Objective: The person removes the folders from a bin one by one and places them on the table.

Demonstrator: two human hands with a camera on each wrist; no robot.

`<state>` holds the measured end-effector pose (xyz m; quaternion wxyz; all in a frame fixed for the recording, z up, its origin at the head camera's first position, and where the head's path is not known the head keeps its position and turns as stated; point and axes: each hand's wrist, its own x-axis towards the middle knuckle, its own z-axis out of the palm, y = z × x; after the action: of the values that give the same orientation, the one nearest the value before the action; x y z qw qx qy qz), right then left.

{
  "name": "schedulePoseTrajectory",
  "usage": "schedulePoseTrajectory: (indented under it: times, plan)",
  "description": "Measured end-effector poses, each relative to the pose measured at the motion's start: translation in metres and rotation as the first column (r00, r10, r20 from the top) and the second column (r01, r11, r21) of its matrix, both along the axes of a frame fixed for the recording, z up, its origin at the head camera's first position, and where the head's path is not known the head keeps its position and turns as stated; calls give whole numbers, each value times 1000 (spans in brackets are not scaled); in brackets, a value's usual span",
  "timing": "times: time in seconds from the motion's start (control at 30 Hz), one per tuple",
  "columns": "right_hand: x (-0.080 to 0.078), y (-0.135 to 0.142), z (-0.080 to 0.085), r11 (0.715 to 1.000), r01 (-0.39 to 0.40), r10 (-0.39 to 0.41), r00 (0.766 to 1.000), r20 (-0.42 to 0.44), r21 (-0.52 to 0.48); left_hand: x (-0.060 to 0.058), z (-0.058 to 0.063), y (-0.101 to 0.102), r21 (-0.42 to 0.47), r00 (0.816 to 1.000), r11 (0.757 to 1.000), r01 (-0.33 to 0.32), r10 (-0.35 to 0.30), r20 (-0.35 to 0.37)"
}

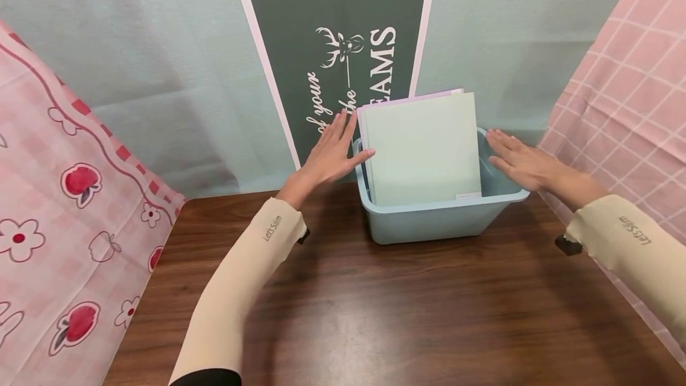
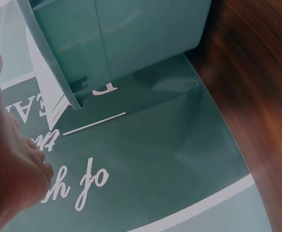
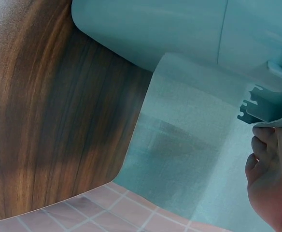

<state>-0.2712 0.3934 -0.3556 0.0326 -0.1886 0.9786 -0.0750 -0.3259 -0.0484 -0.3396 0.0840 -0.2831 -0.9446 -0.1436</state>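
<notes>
A light blue plastic bin (image 1: 439, 219) stands at the far edge of the wooden table (image 1: 402, 314). Pale green folders (image 1: 423, 148) stand upright in it, with a purple one (image 1: 407, 99) behind them. My left hand (image 1: 332, 156) lies flat with straight fingers against the left edge of the folders, thumb at the bin's left rim. My right hand (image 1: 517, 159) rests with straight fingers on the bin's right rim. The left wrist view shows the bin's wall (image 2: 131, 38) and my left hand (image 2: 10, 169). In the right wrist view, my right hand (image 3: 271, 179) sits just under the bin's rim (image 3: 266, 108).
Behind the bin hangs a teal backdrop with a dark green lettered banner (image 1: 332, 46). Pink patterned cloth (image 1: 59, 207) borders the table on the left, and pink checked cloth (image 1: 632, 94) on the right. Bare wood lies in front of the bin.
</notes>
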Motion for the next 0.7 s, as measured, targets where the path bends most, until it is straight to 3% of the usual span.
schedulePoseTrajectory:
  times: [0.2,0.5,0.7]
  plan:
    - [0,0,-1,1000,2,-2,1000,-6,0,-4,1,10,14,1000,1000,16,-16,-15]
    - [0,0,0,1000,-2,2,1000,-9,-7,-11,1,21,26,999,1000,6,-8,51]
    - [0,0,0,1000,-5,4,1000,-8,-14,-15,-3,26,55,999,998,25,-27,46]
